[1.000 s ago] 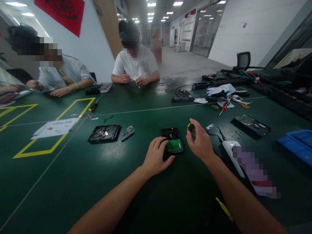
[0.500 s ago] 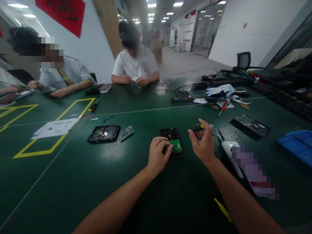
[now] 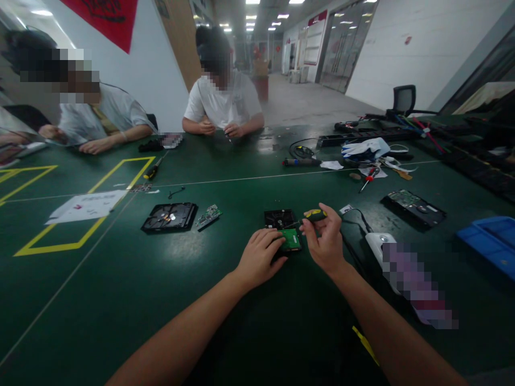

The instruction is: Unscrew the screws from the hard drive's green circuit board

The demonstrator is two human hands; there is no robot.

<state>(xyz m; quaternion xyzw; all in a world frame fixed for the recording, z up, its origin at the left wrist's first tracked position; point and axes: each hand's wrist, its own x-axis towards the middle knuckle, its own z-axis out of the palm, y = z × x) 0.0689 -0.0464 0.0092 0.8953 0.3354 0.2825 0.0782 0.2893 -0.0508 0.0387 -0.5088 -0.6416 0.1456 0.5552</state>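
A small hard drive lies on the table in front of me, with a green circuit board on its near half. My left hand holds the drive from the left, its fingers over the board's edge and the thumb at the near side; it hides part of the drive. Between the fingers of my right hand is a screwdriver with a black and yellow handle. Its shaft points left over the drive; I cannot tell whether the tip touches it.
Left are a larger opened drive and a loose circuit board. Right lie another hard drive, a white device with a cable and a blue bin. Farther back are a red screwdriver, gloves and two seated people.
My right hand has brought the screwdriver left and turned its shaft toward the drive. My left hand's fingers have spread flatter over the board, and its thumb has moved to the near side.
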